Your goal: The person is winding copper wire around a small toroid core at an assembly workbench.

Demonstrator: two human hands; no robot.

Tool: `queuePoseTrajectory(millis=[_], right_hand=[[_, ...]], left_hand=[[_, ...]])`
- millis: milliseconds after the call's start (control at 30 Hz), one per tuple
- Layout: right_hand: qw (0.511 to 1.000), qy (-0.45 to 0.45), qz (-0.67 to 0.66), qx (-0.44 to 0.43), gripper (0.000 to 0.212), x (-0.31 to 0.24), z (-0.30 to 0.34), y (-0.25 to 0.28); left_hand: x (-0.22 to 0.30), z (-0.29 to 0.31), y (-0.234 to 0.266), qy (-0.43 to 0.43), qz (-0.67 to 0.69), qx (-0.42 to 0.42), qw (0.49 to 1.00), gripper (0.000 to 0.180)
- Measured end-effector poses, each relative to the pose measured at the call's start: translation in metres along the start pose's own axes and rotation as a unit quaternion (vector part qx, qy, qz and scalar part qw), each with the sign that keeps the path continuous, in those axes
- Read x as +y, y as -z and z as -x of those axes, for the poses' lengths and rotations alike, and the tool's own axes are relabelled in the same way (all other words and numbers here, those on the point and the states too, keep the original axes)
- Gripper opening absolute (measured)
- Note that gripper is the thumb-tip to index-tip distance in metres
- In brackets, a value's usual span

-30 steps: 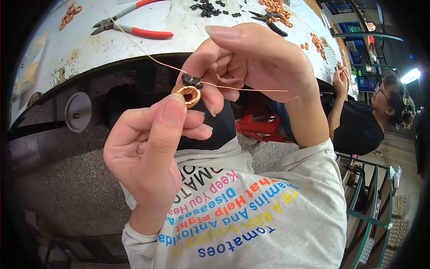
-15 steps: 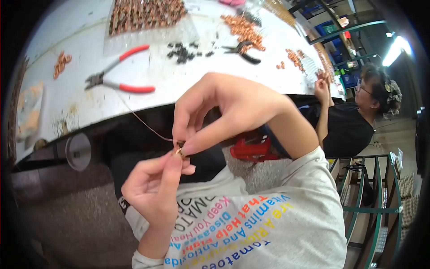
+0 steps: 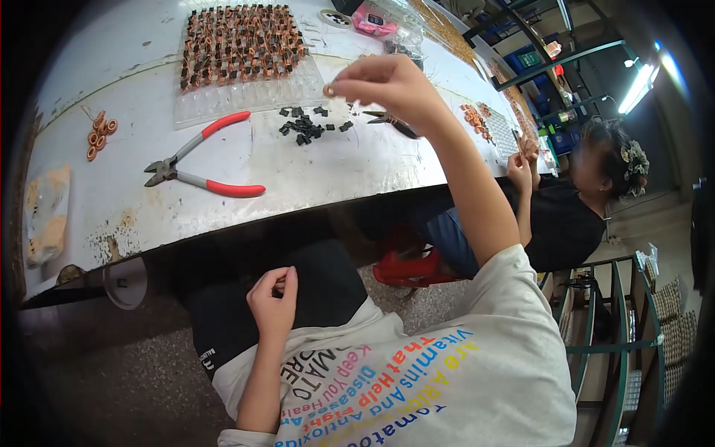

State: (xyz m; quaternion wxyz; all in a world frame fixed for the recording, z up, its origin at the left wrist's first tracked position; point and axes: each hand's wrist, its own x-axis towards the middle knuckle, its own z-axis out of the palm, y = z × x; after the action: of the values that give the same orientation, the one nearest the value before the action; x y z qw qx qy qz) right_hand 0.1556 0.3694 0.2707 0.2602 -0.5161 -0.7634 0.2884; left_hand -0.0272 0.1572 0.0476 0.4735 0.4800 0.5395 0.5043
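Over the table, my right hand (image 3: 387, 86) is raised, with thumb and fingers pinched on a small copper coil (image 3: 328, 91), mostly hidden by the fingertips. It is just right of a clear plastic tray (image 3: 223, 106) filled with rows of copper coils with black parts (image 3: 242, 45). Small black plastic pieces (image 3: 302, 127) lie scattered below that hand. My left hand (image 3: 274, 302) is over my lap, fingers curled and closed; whether anything is inside is hidden. Red-handled cutting pliers (image 3: 175, 167) lie spread on the table, left of the black pieces.
Dark-handled pliers (image 3: 398, 125) lie partly behind my right wrist. Loose copper rings (image 3: 97, 138) sit at the left, near a plastic bag (image 3: 48, 216). A co-worker (image 3: 573, 216) at the right handles small parts beside more coils (image 3: 477, 119). A red stool (image 3: 413, 268) stands below the table.
My hands, together at a small copper coil over my lap before, are now apart. The right has gone up and away over the table; the left has dropped slightly.
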Motion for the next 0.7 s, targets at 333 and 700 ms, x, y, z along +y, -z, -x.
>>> queuePoseTrajectory(millis=[333,700], right_hand=[[0.968,-0.124,0.198,0.092,0.033,0.039,-0.088,-0.039],[0.933,-0.145,0.315,0.095,0.036,0.053,-0.124,-0.057]], left_hand=[[-0.072,-0.024,0.012,0.189,0.036,-0.01,0.981,0.02],[-0.08,-0.035,0.023,0.195,0.022,-0.035,0.98,0.021]])
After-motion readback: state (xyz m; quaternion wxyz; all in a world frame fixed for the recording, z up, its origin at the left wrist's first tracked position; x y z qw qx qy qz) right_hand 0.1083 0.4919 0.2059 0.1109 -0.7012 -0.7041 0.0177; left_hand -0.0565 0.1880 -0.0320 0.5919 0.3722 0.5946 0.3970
